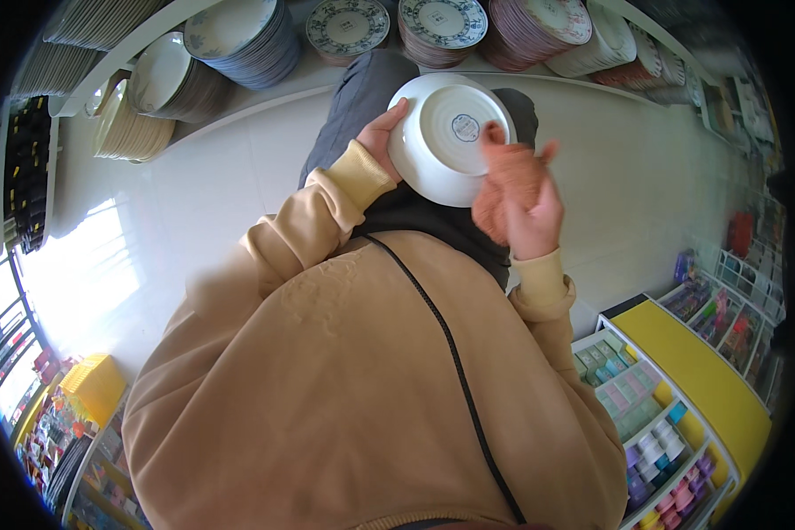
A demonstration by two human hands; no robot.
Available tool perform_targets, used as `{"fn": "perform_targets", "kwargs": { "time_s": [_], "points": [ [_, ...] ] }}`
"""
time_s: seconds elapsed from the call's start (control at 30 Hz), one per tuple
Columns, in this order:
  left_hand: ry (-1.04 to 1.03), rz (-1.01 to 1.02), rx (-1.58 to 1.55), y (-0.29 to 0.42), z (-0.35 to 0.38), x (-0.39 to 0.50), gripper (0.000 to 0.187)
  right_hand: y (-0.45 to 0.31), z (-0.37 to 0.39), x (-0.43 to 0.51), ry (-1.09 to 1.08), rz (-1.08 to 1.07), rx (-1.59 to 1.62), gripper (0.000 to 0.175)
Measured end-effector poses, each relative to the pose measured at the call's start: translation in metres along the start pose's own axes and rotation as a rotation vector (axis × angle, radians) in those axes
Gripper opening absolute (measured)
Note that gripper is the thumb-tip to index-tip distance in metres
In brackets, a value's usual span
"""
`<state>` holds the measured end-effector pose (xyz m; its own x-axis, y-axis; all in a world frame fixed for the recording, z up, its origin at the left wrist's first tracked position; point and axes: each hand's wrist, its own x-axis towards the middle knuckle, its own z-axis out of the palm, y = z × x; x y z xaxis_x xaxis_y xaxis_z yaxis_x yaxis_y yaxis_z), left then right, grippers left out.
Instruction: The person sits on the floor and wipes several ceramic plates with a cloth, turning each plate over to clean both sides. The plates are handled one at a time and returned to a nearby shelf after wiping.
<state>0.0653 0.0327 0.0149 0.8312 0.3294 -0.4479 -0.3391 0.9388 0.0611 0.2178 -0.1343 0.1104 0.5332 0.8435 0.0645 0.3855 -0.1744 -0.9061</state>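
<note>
A white ceramic plate (413,162) is held bottom up above my knees, showing its foot ring and a round blue printed mark. My left hand (383,138) grips its left rim, thumb on the underside and the fingers hidden behind. In my right hand (536,215) is a bunched orange-brown cloth (503,192), slightly blurred. The cloth overlaps the plate's right side; whether it presses on the surface I cannot tell.
Ahead, a white shelf (252,109) bears stacks of plates, among them a blue-rimmed stack (348,28) and a pink stack (536,30). A yellow-topped display rack (689,377) stands at right. A yellow basket (93,387) sits at lower left. Pale floor tiles (205,185) lie around me.
</note>
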Motion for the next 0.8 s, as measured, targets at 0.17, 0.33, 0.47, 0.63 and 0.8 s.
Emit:
{"fn": "perform_targets", "kwargs": {
  "time_s": [0.17,0.33,0.47,0.63,0.8],
  "points": [
    [-0.173,-0.104,-0.089,-0.002,-0.007,-0.003,0.054,-0.022,0.025,0.002,-0.469,-0.27,-0.131,0.044],
    [-0.107,0.055,0.066,-0.002,-0.011,0.003,0.058,-0.032,0.051,0.02,-0.002,-0.341,-0.216,0.043],
    [-0.226,-0.213,-0.123,0.0,-0.014,-0.002,0.061,-0.038,0.043,0.022,-0.434,-0.43,-0.448,0.041],
    [-0.147,-0.057,-0.02,-0.005,-0.014,-0.003,0.051,-0.048,0.026,0.028,-0.606,-0.32,-0.319,0.043],
    [-0.091,0.02,0.009,-0.004,-0.014,0.006,0.052,-0.052,0.047,0.041,-0.201,-0.347,-0.395,0.043]
  ]
}}
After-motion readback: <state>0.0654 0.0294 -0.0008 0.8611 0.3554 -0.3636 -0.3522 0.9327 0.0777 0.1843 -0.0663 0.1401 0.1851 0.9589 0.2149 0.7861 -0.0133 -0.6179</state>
